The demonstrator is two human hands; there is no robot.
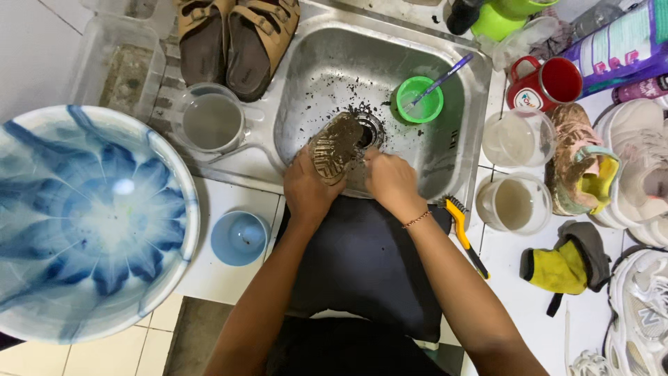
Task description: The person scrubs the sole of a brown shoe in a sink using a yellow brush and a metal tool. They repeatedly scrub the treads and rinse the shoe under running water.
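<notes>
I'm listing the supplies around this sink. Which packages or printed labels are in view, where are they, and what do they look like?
Pouch package: top right corner of the counter, lying flat, purple with a white and teal printed panel.
Red mug: right of the sink, round, small white printed emblem on its side.
No signs or screens.

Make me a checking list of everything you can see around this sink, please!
Surface: white tiled counter around a steel sink speckled with dirt.
Job's things: muddy shoe, sole up, over the drain.
Clutter: sandals, green cup, blue-white basin, red mug, yellow-handled brush, sneakers.
Hands: left hand and right hand both grip the shoe.
Cables: nothing seen.
Surroundings: nothing seen.
</notes>
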